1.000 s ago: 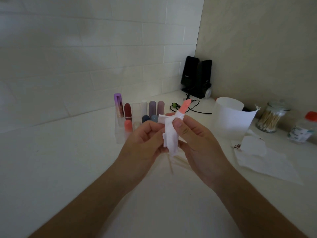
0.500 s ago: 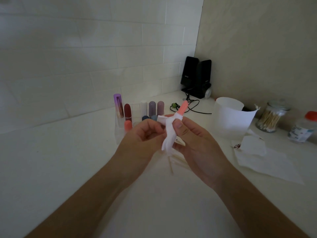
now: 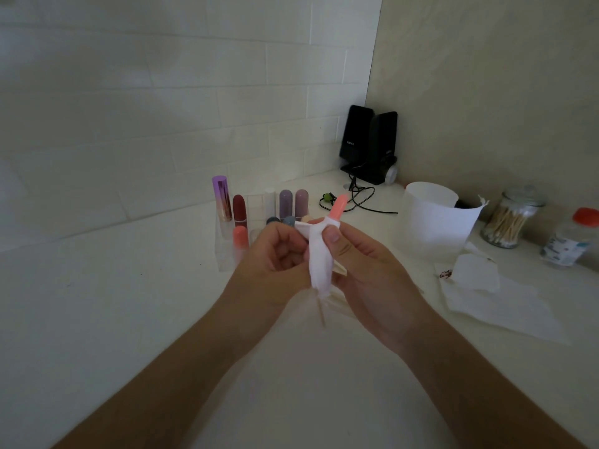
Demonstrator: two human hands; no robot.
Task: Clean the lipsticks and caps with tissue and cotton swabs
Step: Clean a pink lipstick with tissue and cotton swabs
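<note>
Right hand (image 3: 366, 273) has the tissue-wrapped barrel clamped between thumb and fingers. The left hand (image 3: 275, 254) is curled in on the tissue (image 3: 319, 260) from the other side, pinching it up near the collar, so both hands are grasping the same bundle and nothing's loose. The lipstick (image 3: 338, 205) itself is up in the air over the middle of the tabletop (image 3: 129, 319), with only its pink bullet poking out the top of the wrap, tilted toward the far right corner. A thin cotton swab stick (image 3: 321, 311) hangs out below the tissue; can't tell which hand has it. To me this reads as the wipe-down of the tube just under the bullet, mid-task. The other lipsticks (image 3: 239, 209) are standing in the clear rack (image 3: 223, 257) toward the far edge, right behind the left hand. Next move, I'd guess, calls for twisting the tube inside the tissue without smearing the bullet — then the swab for the rim groove. Spare swabs are in the jar (image 3: 507, 222) by the right edge, with flat tissues (image 3: 492, 303) in front of it.
</note>
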